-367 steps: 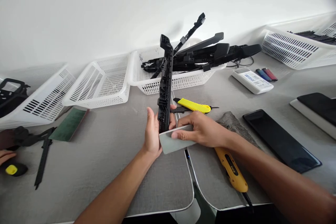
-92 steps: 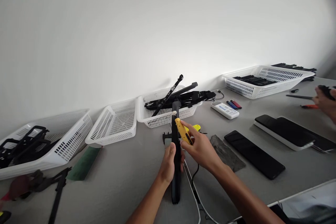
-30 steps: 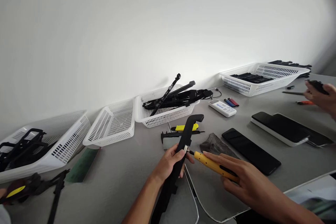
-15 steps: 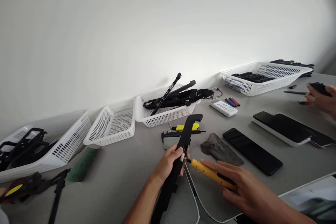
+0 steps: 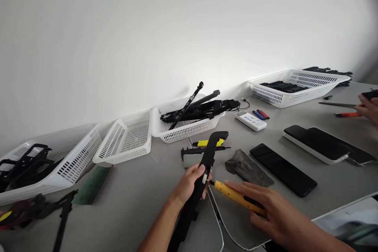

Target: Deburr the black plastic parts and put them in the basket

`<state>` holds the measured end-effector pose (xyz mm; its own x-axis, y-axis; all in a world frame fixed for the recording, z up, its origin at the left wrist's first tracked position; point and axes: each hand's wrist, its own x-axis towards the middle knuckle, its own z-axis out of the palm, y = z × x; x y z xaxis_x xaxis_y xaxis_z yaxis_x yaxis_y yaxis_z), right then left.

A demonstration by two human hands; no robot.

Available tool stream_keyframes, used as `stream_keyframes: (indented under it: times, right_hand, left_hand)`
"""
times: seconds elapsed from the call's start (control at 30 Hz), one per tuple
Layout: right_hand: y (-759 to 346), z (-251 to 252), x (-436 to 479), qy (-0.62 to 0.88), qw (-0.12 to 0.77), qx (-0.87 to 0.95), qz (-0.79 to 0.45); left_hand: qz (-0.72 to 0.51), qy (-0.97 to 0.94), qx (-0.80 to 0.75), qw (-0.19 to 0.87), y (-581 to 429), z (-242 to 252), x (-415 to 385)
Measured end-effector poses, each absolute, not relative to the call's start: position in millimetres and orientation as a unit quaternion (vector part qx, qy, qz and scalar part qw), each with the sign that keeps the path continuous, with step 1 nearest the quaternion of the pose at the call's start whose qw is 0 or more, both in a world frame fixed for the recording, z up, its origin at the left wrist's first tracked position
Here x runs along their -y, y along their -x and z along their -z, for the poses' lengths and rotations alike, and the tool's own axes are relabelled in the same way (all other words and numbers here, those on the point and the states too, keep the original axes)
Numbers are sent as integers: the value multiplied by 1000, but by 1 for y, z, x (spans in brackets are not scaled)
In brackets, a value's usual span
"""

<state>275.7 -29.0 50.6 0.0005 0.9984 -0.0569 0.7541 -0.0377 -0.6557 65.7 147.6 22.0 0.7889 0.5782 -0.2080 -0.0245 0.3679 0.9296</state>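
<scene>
My left hand is closed around a long black plastic strip with a hooked upper end, holding it tilted above the table. The thumb presses on its face next to a small whitish piece. My right hand grips a yellow pen-shaped power tool with a black switch on its side. The tool's thin tip meets the strip's edge beside the whitish piece; whether it touches, I cannot tell. Behind the strip lie a yellow utility knife, a caliper and a grey block.
White baskets stand along the wall: one heaped with black strips, another, and one farther right. A grey cloth, a dark phone and a white device lie rightward. Another person's hand is at the right edge.
My hands, the strip and the tool have barely moved. At the right, the other person's hand has shifted outward, showing more of an orange-handled tool. The red-and-black tool at far left has slid leftward.
</scene>
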Motion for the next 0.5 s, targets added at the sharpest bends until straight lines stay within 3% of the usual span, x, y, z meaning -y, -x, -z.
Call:
stream_keyframes:
  times: [0.5]
  right_hand:
    - [-273, -53, 28, 662, 240, 653, -279]
  left_hand:
    - [-176, -531, -263, 786, -65, -23, -146]
